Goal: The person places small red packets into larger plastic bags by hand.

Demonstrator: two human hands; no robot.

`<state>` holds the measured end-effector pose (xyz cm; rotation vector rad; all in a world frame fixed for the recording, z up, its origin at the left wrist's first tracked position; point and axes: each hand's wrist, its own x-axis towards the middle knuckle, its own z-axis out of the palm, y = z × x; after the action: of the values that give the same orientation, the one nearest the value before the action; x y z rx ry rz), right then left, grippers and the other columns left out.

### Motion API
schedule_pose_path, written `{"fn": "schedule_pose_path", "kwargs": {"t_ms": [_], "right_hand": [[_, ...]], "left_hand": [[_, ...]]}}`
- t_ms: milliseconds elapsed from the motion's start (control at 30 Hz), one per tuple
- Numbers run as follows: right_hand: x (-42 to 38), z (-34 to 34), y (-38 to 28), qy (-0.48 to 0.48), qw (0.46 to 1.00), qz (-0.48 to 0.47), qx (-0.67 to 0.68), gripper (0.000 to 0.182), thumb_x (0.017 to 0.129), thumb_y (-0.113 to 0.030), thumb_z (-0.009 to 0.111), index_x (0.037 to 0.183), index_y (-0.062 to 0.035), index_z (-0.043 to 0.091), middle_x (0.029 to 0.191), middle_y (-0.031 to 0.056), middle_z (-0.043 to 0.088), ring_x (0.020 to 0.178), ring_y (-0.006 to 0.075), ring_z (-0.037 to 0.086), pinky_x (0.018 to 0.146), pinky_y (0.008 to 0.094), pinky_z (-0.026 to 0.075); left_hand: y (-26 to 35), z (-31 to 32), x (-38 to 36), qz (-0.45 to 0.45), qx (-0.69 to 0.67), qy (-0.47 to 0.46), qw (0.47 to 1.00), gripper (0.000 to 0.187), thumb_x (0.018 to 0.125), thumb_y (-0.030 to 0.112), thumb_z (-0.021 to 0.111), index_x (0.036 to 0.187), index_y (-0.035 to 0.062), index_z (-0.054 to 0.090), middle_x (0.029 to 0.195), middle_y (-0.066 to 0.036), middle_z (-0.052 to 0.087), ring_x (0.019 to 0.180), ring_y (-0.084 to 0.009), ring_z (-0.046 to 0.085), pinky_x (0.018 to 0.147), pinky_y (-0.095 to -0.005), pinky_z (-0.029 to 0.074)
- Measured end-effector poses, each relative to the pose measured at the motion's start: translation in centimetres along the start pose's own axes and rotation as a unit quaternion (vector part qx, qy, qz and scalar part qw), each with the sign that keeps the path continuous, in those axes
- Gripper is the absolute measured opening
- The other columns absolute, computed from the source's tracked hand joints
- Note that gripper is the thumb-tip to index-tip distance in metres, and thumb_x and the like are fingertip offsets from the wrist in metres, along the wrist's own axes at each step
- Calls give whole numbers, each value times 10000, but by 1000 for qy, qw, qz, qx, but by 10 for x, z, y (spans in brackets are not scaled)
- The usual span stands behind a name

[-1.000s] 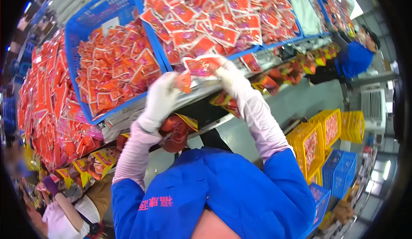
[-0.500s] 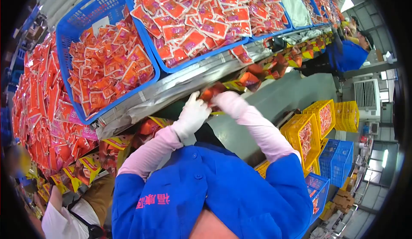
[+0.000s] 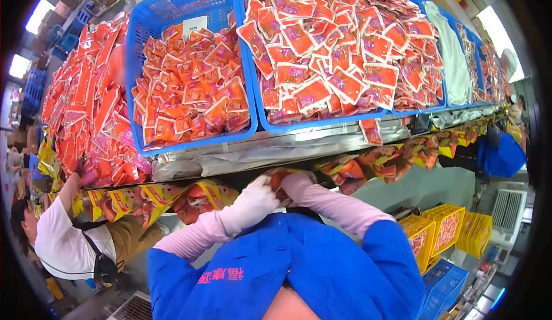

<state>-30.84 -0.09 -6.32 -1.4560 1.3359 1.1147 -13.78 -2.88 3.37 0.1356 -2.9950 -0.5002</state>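
Observation:
My left hand (image 3: 256,198), in a white glove, closes on the near left side of a red pouch (image 3: 277,180) at the edge of the table. On the pouch's right side is my right hand (image 3: 299,185), also gloved, its fingers curled round it and partly hidden. To the left of my hands hangs a row of yellow-and-red pouches (image 3: 201,200), with red contents showing. More such pouches (image 3: 345,170) continue to the right. Beyond my hands stands a blue crate (image 3: 198,142) of small orange-red sachets (image 3: 190,84).
A second blue crate (image 3: 322,125) is heaped with red sachets. Larger red packs (image 3: 86,101) are piled at the left, where a co-worker in a white shirt (image 3: 63,239) reaches in. Yellow crates (image 3: 454,213) and a blue crate (image 3: 443,288) stand behind on the right.
The view has swung, so the crates sit further right and the row of pouches runs more level. My right hand has come in closer against the red pouch, beside my left.

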Motion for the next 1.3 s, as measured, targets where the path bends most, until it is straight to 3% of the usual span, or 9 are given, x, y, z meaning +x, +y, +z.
{"fn": "schedule_pose_path", "kwargs": {"t_ms": [100, 167, 333, 433, 533, 700, 767, 967, 1300], "right_hand": [[-51, -33, 19, 115, 981, -149, 34, 271, 854, -341, 673, 1025, -146, 754, 1058, 56, 752, 991, 286, 718, 841, 497, 564], [-78, -51, 28, 230, 924, -289, 94, 240, 848, -224, 615, 1006, -103, 749, 975, 154, 745, 935, 358, 718, 823, 484, 560], [-100, -120, 153, 624, 730, -146, 238, 296, 776, -167, 658, 1063, -103, 693, 990, 175, 725, 974, 375, 689, 819, 491, 541], [-43, -149, 160, 524, 843, 37, 118, 354, 798, -199, 732, 1139, -121, 678, 1194, 194, 684, 1141, 373, 641, 1081, 429, 469], [27, -133, 176, 562, 820, 40, 97, 459, 790, -264, 781, 1183, -80, 633, 1255, 217, 648, 1117, 382, 656, 953, 459, 536], [-16, -127, 178, 562, 817, 14, 126, 314, 896, -247, 644, 1058, 21, 666, 872, 242, 715, 878, 398, 705, 796, 458, 556], [7, -113, 213, 603, 713, -131, 333, 269, 949, -185, 546, 1026, 36, 680, 801, 211, 715, 809, 370, 707, 763, 443, 551], [-27, -79, 81, 609, 735, -188, 232, 303, 860, -141, 688, 1129, -3, 676, 1060, 207, 699, 979, 336, 671, 895, 416, 520], [-55, -123, 117, 638, 728, -29, 250, 330, 855, -242, 641, 1110, -47, 715, 984, 218, 718, 977, 377, 695, 872, 466, 528]], "left_hand": [[-15, -11, -6, -33, 21, -100, 994, 59, 726, 204, 677, 704, 149, 680, 699, -63, 645, 764, -281, 654, 873, -442, 479], [-41, -52, 11, -165, -132, 84, 974, 78, 676, 164, 759, 707, 157, 687, 750, -72, 650, 803, -312, 633, 774, -436, 493], [-163, -56, 75, -387, 43, 255, 885, 73, 751, 112, 644, 797, 61, 668, 767, -161, 654, 730, -377, 652, 639, -484, 527], [-210, 5, 79, -511, 58, 39, 856, 190, 829, 155, 621, 942, 71, 748, 956, -183, 742, 915, -347, 729, 774, -457, 581], [-200, 28, 68, -524, -3, 34, 851, 208, 871, 177, 601, 969, 80, 757, 992, -160, 749, 956, -341, 725, 836, -456, 560], [-162, -12, 26, -477, -94, 270, 831, 184, 871, 116, 626, 1016, 39, 710, 944, -128, 739, 907, -277, 721, 776, -408, 559], [-127, -25, 22, -350, -434, 435, 707, 144, 864, 47, 631, 998, 12, 671, 867, -125, 693, 821, -221, 693, 733, -356, 545], [-64, 19, 47, -284, -358, 382, 803, 85, 876, 31, 631, 957, 25, 658, 839, -67, 668, 795, -150, 638, 705, -357, 520], [-11, -18, -108, -401, -472, 426, 659, 192, 907, 9, 578, 1081, -43, 641, 961, -78, 683, 847, -124, 660, 763, -254, 544]]}}
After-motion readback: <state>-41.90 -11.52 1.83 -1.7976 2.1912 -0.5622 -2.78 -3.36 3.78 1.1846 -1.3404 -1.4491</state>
